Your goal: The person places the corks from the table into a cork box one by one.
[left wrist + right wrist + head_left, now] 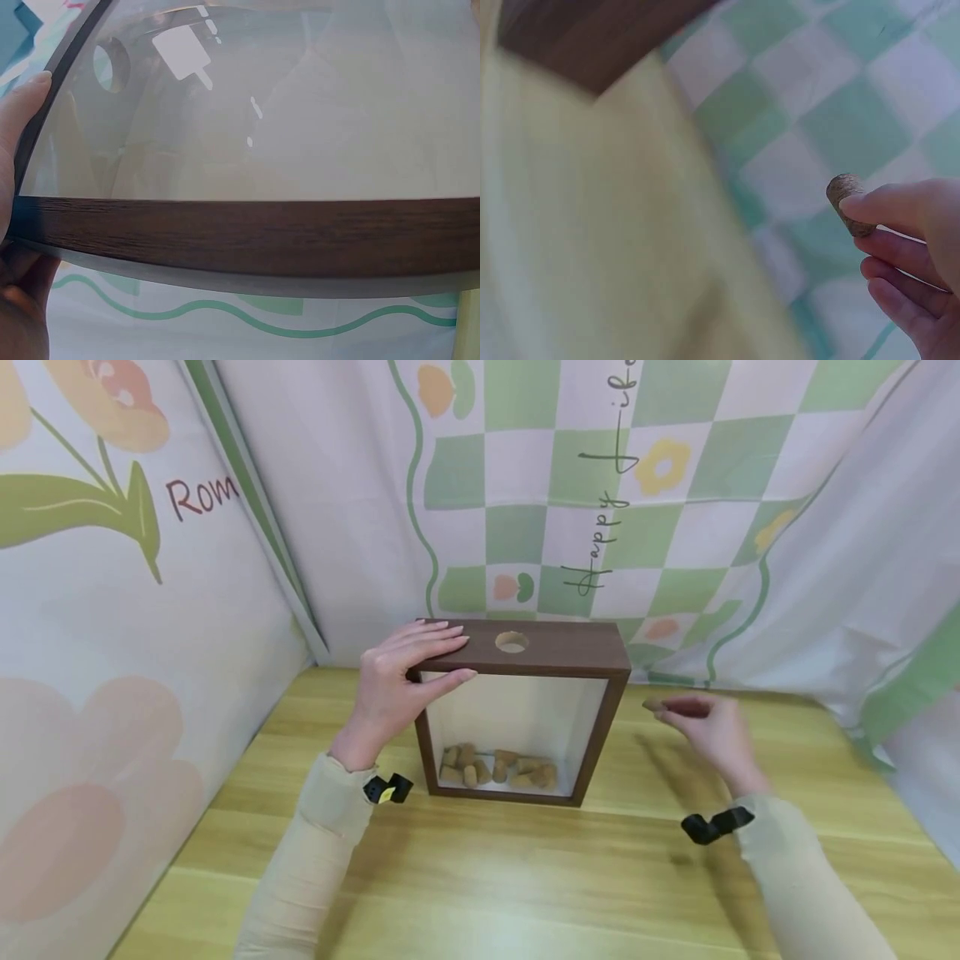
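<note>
A dark brown wooden shadow box (573,645) with a clear front stands upright on the table, a round hole (512,643) in its top. Several wine corks (542,774) lie on the floor inside it. My left hand (393,681) grips the box's upper left corner, fingers flat over the top and thumb along the front edge. Off to the right of the box, my right hand (712,735) is raised over the table. It pinches one cork (843,192) between thumb and fingertips, as the right wrist view shows.
The wood-grain table (480,877) extends in front of the box and to both sides. Close behind hangs a green-and-white checked curtain (585,468). A printed white panel (82,693) borders the left side.
</note>
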`<control>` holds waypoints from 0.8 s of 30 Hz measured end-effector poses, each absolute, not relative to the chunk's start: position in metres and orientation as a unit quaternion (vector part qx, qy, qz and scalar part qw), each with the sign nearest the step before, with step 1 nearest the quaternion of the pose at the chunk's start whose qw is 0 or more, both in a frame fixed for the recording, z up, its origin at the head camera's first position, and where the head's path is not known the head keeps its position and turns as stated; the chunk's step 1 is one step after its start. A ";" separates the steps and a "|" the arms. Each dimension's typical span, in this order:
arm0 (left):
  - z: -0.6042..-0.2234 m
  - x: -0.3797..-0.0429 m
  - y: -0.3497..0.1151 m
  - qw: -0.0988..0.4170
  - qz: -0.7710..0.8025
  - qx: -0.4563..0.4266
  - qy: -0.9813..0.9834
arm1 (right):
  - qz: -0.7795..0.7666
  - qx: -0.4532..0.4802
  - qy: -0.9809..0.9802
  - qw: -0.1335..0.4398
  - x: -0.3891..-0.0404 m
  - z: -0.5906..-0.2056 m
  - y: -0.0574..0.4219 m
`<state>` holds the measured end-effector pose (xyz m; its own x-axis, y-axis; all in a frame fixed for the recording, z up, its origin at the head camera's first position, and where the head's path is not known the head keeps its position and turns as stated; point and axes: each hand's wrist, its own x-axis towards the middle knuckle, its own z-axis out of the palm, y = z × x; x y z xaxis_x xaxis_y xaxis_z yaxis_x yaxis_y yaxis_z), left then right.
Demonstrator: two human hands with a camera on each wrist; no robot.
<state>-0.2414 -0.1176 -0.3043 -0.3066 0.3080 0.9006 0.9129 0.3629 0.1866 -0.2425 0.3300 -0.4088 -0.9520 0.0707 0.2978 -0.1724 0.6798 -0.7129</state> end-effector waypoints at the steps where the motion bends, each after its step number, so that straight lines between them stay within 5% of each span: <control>1: -0.305 -0.241 -0.118 0.406 -0.372 -0.425 -0.718 | 0.398 0.032 -0.902 0.166 -0.242 -0.399 0.326; 15: -0.306 -0.241 -0.118 0.409 -0.371 -0.425 -0.717 | 0.503 0.128 -0.784 0.340 -0.203 -0.255 0.238; 24: -0.304 -0.242 -0.118 0.410 -0.370 -0.426 -0.717 | 0.444 0.246 -0.809 0.297 -0.191 -0.220 0.177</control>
